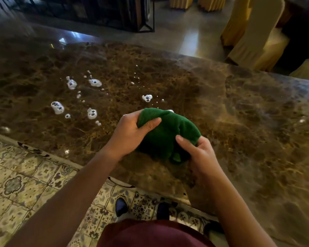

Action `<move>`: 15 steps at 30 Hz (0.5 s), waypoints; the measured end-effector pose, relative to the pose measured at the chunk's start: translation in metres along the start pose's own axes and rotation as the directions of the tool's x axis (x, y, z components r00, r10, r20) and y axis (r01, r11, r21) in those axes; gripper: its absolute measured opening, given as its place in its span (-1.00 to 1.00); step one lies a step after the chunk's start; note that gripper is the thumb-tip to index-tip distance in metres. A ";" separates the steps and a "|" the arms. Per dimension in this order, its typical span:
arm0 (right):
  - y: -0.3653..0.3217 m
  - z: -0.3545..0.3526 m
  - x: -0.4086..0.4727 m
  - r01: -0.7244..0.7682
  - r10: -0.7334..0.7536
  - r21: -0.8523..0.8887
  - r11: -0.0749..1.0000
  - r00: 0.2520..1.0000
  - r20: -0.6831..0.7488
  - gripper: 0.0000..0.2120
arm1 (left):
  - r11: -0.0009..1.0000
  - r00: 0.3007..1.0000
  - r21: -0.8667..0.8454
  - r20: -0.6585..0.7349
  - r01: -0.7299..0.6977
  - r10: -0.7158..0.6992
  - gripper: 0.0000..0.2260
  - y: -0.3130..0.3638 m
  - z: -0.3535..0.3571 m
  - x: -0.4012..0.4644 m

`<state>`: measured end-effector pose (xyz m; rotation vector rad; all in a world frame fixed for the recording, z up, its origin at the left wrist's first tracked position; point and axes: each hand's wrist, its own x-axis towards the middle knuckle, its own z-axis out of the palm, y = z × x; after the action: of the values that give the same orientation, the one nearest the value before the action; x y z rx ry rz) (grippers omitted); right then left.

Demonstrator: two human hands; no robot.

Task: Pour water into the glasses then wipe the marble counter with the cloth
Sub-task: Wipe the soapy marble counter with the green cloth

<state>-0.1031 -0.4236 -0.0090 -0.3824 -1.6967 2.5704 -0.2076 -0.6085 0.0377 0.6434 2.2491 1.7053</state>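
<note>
Brown marble counter (239,107), dotted with white foam (57,107). Left hand (130,132) and right hand (200,154) both clamped on bunched green cloth (168,129).

We stand at the near edge of the marble counter (239,122), holding a bunched cloth (168,132) over it with our 2 hands: the left hand (130,134) at the cloth's left, the right hand (200,154) at its near right. Water puddles (71,97) lie on the counter to the left of and beyond the cloth. Tiled floor (21,184) runs below the counter's near edge. Covered chairs (253,29) stand beyond its far edge, to the right.
</note>
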 end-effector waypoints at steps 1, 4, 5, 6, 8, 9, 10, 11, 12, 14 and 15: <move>-0.005 0.007 0.002 0.009 -0.010 -0.023 1.000 1.000 -0.025 -0.75 | 1.000 1.000 -0.009 0.017 0.025 -0.024 -0.88 -0.007 -0.005 0.006; -0.023 0.023 0.013 0.038 -0.057 -0.103 0.994 0.980 -0.189 -0.86 | 0.997 0.994 -0.013 0.085 0.072 -0.071 -0.87 -0.028 -0.011 0.022; -0.030 0.026 0.017 0.067 -0.103 -0.143 0.987 0.960 -0.261 -0.92 | 0.997 0.992 0.007 0.101 0.072 -0.072 -0.87 -0.035 -0.013 0.028; -0.037 0.026 0.021 0.108 -0.175 -0.209 0.972 0.925 -0.337 -0.93 | 0.997 0.991 0.032 0.109 0.071 -0.074 -0.85 -0.040 -0.018 0.035; -0.051 0.020 0.026 0.171 -0.347 -0.394 0.903 0.831 -0.435 -0.88 | 0.994 0.993 0.081 0.078 0.078 -0.085 -0.77 -0.050 -0.032 0.054; -0.055 0.016 0.029 0.188 -0.429 -0.498 0.846 0.794 -0.430 -0.87 | 0.989 0.996 0.129 0.040 0.073 -0.079 -0.76 -0.056 -0.042 0.064; -0.054 0.015 0.033 0.181 -0.493 -0.604 0.776 0.773 -0.400 -0.88 | 0.976 0.999 0.212 -0.002 0.049 -0.050 -0.77 -0.064 -0.054 0.077; -0.048 0.016 0.038 0.147 -0.524 -0.696 0.703 0.768 -0.367 -0.89 | 0.947 0.999 0.320 -0.034 0.009 0.002 -0.78 -0.072 -0.067 0.091; -0.038 0.020 0.045 0.098 -0.533 -0.774 0.625 0.779 -0.331 -0.85 | 0.901 0.998 0.432 -0.040 -0.033 0.056 -0.79 -0.080 -0.081 0.106; -0.008 0.031 0.056 0.009 -0.463 -0.890 0.455 0.856 -0.228 -0.66 | 0.781 0.997 0.619 0.032 -0.078 0.074 -0.75 -0.095 -0.105 0.136; 0.009 0.037 0.060 -0.015 -0.381 -0.905 0.425 0.904 -0.194 -0.58 | 0.726 0.996 0.682 0.082 -0.084 0.039 -0.71 -0.101 -0.113 0.150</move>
<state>-0.1689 -0.4504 -0.0141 -0.5960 -2.5735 1.0630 -0.4094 -0.6540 -0.0160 0.9016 2.8241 0.7857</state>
